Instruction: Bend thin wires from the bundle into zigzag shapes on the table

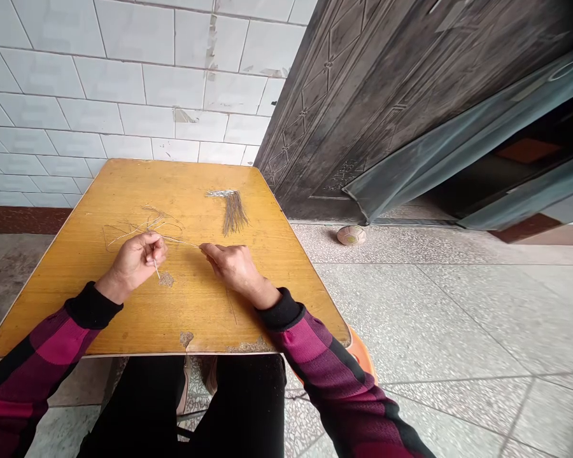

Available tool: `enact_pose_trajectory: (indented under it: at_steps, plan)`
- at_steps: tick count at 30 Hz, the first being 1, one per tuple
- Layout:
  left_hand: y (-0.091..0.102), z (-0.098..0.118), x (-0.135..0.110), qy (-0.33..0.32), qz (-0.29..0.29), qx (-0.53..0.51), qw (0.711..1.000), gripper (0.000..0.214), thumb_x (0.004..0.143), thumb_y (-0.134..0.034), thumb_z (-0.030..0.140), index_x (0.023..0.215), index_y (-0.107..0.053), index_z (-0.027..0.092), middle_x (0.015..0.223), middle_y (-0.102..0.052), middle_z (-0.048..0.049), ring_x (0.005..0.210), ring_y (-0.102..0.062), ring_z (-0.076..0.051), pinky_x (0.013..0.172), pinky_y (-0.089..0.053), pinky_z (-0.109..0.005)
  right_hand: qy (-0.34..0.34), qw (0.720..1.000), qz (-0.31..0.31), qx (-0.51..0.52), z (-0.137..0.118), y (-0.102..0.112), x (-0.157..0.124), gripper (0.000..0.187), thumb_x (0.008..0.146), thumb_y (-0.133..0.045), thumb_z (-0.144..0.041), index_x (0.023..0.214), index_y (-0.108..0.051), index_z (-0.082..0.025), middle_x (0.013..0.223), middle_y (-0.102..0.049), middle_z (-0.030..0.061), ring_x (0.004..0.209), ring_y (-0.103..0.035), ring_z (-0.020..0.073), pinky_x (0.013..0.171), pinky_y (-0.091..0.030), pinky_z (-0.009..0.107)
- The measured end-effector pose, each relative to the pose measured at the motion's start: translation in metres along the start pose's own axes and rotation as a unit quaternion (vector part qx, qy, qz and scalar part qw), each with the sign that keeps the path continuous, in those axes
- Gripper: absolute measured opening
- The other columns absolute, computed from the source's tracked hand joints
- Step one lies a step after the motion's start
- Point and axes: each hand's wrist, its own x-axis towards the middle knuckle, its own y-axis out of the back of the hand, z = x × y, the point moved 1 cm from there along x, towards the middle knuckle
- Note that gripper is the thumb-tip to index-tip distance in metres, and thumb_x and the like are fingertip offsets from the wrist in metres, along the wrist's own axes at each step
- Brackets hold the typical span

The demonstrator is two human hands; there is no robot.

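Note:
Over the middle of the wooden table [191, 312], a pale thin strand [181, 241] stretches between my two hands. My left hand [141, 257] is closed in a pinch on it, and a short white end pokes out below the fingers. The fingers of my right hand [232, 264] are pressed together on the strand's other end. Behind my left hand lies a loose tangle of thin strands [148, 222]; whether they are wire or thread I cannot tell. A bundle of thin strands [233, 210], white along the top with dark lengths hanging from it, lies farther back on the right.
A white tiled wall [138, 83] stands behind the table. To the right are a dark patterned door [315, 121] and a hanging curtain [410, 152]. A roundish stone-like object [351, 235] sits on the floor by the doorway. Part of an orange stool [363, 356] shows beside the table.

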Motion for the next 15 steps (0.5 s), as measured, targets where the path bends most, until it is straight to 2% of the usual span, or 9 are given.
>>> enact_pose_trajectory:
  at_steps: [7,12,15]
  plan:
    - [0.007,0.013,0.001,0.039,0.019,-0.031,0.999,0.025,0.073,-0.053,0.015,0.048,-0.051,0.012,0.039,-0.036,0.0032,0.034,-0.028,-0.002,0.034,-0.022,-0.014,0.009,1.000,0.011,-0.007,0.013,0.003,-0.001,0.027,0.093,-0.036,-0.017,0.098,-0.062,-0.021,0.069,-0.062,0.0007,0.053,-0.048,0.0111,0.051,-0.027,0.027]
    - [0.012,0.020,0.001,0.035,0.022,-0.041,0.998,0.025,0.073,-0.049,0.013,0.048,-0.052,0.012,0.039,-0.035,0.0031,0.034,-0.027,-0.003,0.034,-0.023,-0.014,0.009,1.000,0.018,-0.010,0.023,0.002,-0.002,0.027,0.092,-0.037,-0.016,0.098,-0.063,-0.022,0.072,-0.064,0.0005,0.054,-0.050,0.0109,0.052,-0.029,0.026]
    - [0.017,0.027,0.000,0.022,0.019,-0.048,0.998,0.026,0.074,-0.048,0.012,0.049,-0.052,0.013,0.039,-0.035,0.0031,0.034,-0.026,-0.003,0.033,-0.023,-0.015,-0.021,1.000,0.019,-0.001,0.032,0.003,-0.004,0.024,0.092,-0.040,-0.019,0.097,-0.064,-0.022,0.070,-0.065,0.0008,0.056,-0.053,0.0115,0.053,-0.030,0.025]
